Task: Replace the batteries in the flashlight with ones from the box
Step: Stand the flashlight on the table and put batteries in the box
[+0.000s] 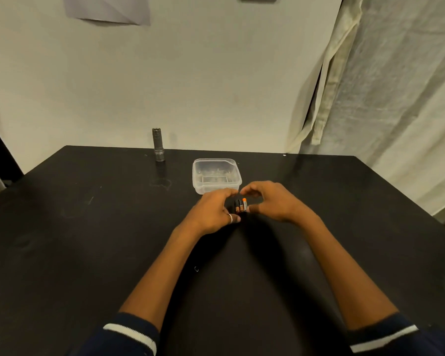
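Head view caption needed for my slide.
Left hand and right hand flank batteries near clear box; flashlight upright behind.

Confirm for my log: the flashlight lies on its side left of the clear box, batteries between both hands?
The head view shows the flashlight standing upright, not on its side. It is left of the clear box, with the batteries between the left hand and right hand.

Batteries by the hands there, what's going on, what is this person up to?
A person has both hands cupped around a small cluster of batteries standing on the black table, just in front of the clear plastic box. The left hand and right hand curve in from either side; whether they actually grip the batteries is hard to tell. The flashlight stands upright near the far edge, untouched.
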